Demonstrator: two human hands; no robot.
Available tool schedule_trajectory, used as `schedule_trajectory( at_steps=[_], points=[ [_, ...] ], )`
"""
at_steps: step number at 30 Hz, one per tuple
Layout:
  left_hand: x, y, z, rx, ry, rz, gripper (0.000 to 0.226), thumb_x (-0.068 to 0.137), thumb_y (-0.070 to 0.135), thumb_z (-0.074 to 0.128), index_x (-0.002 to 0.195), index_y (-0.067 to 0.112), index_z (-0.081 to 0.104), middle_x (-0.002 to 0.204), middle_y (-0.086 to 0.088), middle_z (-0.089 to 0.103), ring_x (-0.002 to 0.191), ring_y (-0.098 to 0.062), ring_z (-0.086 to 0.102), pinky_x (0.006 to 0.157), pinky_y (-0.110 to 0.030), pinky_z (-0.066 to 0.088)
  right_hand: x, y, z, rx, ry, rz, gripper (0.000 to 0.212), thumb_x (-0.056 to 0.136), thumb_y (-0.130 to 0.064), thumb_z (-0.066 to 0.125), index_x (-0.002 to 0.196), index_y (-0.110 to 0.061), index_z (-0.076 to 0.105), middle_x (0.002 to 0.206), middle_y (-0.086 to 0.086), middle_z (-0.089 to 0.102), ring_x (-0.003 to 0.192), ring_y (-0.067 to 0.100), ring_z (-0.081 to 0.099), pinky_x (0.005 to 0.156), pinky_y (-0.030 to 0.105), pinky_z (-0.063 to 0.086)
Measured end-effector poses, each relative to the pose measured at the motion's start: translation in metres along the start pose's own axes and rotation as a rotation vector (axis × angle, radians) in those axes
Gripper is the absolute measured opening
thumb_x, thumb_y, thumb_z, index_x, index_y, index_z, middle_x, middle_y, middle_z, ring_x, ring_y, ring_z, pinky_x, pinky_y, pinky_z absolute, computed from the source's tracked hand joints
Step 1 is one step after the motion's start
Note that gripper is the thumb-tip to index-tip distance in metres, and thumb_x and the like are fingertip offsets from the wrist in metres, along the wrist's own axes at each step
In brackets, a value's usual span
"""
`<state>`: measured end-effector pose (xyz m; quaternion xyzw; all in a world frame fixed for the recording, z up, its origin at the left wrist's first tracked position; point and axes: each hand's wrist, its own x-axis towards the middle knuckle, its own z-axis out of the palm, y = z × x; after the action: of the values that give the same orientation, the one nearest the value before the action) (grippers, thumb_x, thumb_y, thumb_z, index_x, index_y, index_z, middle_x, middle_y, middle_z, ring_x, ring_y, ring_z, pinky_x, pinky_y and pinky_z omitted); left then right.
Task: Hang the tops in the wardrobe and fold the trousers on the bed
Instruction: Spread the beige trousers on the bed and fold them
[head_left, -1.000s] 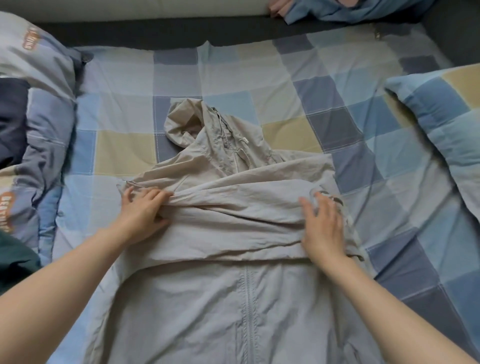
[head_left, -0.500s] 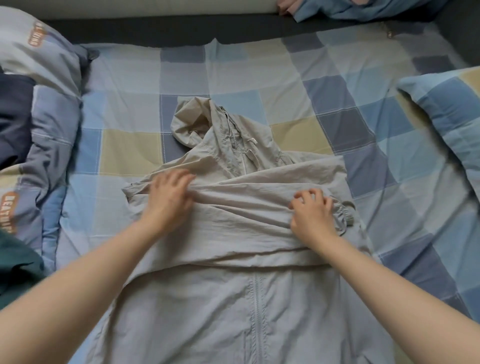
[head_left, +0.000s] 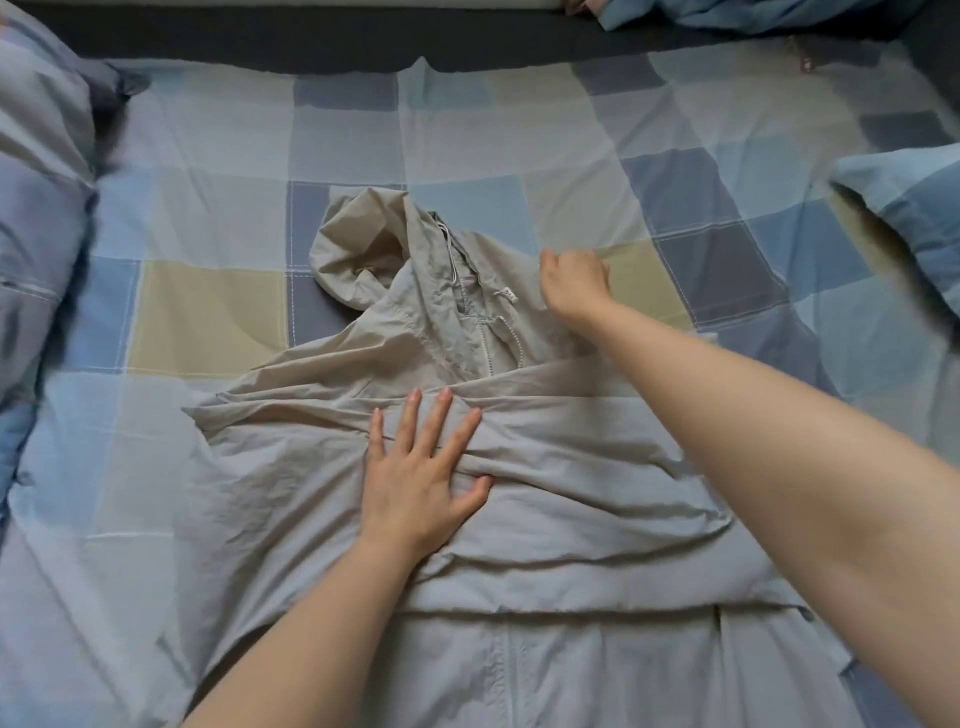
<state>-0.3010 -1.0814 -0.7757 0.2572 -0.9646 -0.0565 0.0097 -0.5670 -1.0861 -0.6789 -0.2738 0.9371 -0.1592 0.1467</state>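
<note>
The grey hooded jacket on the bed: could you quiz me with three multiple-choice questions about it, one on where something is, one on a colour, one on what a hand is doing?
1. Where does the hood lie?
A. At the far end of the jacket, away from the person
B. Tucked under the pillow
C. Hanging off the bed's near edge

2. What covers the bed?
A. A plain white sheet
B. A checked sheet in blues, greys and pale yellow
C. A red striped blanket

3. What is the left hand doing?
A. Gripping a hanger
B. Lying flat, fingers spread, on the folded sleeves
C. Hovering well above the bed

Answers: 1 A, the hood sits beyond the collar and drawstrings. 2 B, coloured squares show all around the jacket. 3 B, the palm rests on the fabric, while the right hand is curled near the collar.
</note>
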Motion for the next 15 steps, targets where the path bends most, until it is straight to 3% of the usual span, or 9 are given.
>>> schedule_trajectory(
  at_steps=[3,6,9,11,13,15],
  points=[
    [0.000,-0.002,0.002,-0.020,0.029,0.007,0.076,0.082,0.067,0.043,0.151,0.039,0.030,0.161,0.001,0.024,0.149,-0.029,0.020,0.117,-0.060,0.013,0.025,-0.006,0.003,0.280,-0.125,0.199,0.049,0.103,-0.026,0.027,0.131,0.011,0.045,0.137,0.030,0.047,0.127,0.038,0.045,0.100,0.034,0.035],
    [0.002,-0.001,0.001,-0.013,0.055,0.010,0.076,0.081,0.065,0.047,0.151,0.038,0.031,0.160,0.000,0.025,0.149,-0.028,0.019,0.116,-0.061,0.016,0.044,-0.016,0.010,0.561,-0.212,0.295,0.051,0.097,-0.032,0.037,0.133,0.004,0.045,0.117,0.018,0.056,0.110,0.027,0.056,0.090,0.030,0.043],
    [0.003,0.000,-0.002,-0.009,0.072,0.001,0.077,0.080,0.064,0.049,0.150,0.038,0.032,0.160,0.000,0.026,0.149,-0.029,0.020,0.115,-0.061,0.019,0.070,-0.027,0.015,0.480,-0.436,0.319,0.045,0.096,-0.048,0.031,0.102,-0.011,0.058,0.111,0.010,0.062,0.101,0.022,0.062,0.092,0.031,0.048],
    [0.001,-0.002,0.001,-0.003,0.092,0.002,0.077,0.079,0.063,0.051,0.150,0.037,0.034,0.160,0.000,0.027,0.148,-0.029,0.021,0.115,-0.061,0.020,0.072,-0.038,0.011,0.431,-0.659,0.385,0.049,0.093,-0.059,0.034,0.081,-0.017,0.058,0.088,0.007,0.065,0.074,0.019,0.065,0.075,0.025,0.050],
    [0.000,-0.002,0.002,-0.003,0.106,0.014,0.077,0.078,0.062,0.053,0.149,0.037,0.037,0.159,0.000,0.029,0.148,-0.030,0.023,0.114,-0.061,0.020,0.065,-0.049,0.000,0.452,-0.971,0.370,0.047,0.092,-0.057,0.042,0.081,-0.017,0.065,0.081,0.006,0.068,0.068,0.021,0.066,0.071,0.026,0.051],
    [0.003,0.000,0.001,0.004,0.109,0.009,0.076,0.077,0.062,0.053,0.148,0.037,0.038,0.159,0.000,0.029,0.147,-0.030,0.024,0.115,-0.061,0.020,0.058,-0.062,-0.004,0.479,-1.074,0.303,0.040,0.093,-0.050,0.050,0.086,-0.014,0.068,0.087,0.006,0.071,0.079,0.023,0.067,0.084,0.033,0.052]
  ],
)
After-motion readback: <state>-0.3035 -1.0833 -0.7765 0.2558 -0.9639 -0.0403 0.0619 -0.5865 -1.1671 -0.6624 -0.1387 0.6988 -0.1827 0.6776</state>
